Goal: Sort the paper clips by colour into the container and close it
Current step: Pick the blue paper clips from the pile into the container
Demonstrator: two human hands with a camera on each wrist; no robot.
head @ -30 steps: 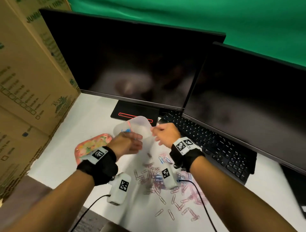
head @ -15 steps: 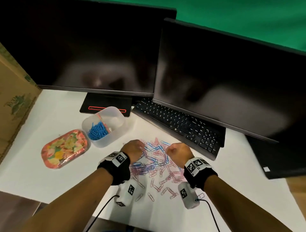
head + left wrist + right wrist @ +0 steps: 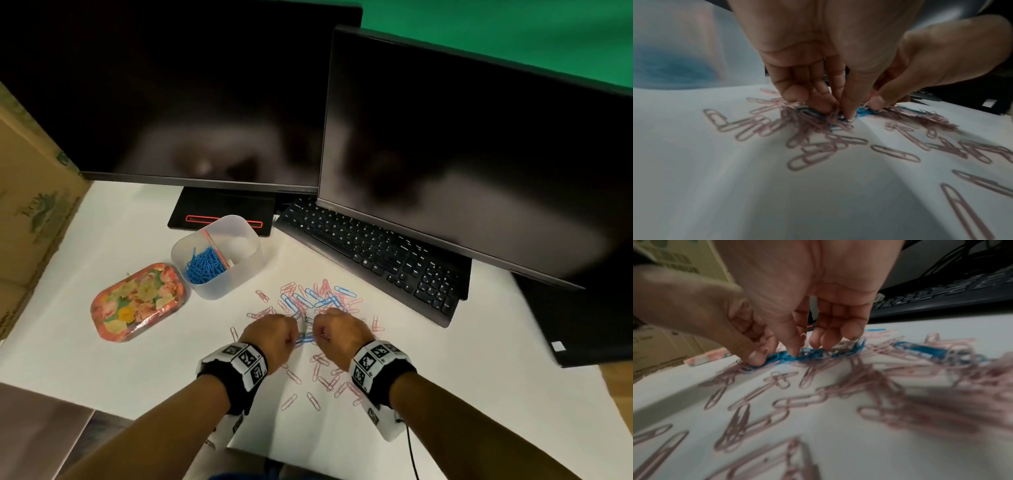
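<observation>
A scatter of pink and blue paper clips [image 3: 317, 301] lies on the white sheet in front of the keyboard. My left hand [image 3: 289, 334] and right hand [image 3: 323, 334] are side by side, knuckles up, fingers down in the pile. In the left wrist view the left hand [image 3: 838, 112] pinches blue clips [image 3: 865, 112] with thumb and fingertips. In the right wrist view the right hand [image 3: 803, 348] has its thumb and fingertips closing on a strip of blue clips [image 3: 818, 352]. The translucent container [image 3: 246, 240] stands open at back left, blue clips [image 3: 205, 265] in its left compartment.
The floral lid [image 3: 137, 301] lies left of the container. A black keyboard [image 3: 373, 253] runs along the right behind the pile, under two dark monitors [image 3: 462, 154]. A cardboard box [image 3: 30, 192] stands at the far left.
One second ago both hands held the container up over the pile. It now stands at back left, and both hands have come down onto the clips and drawn closer together.
</observation>
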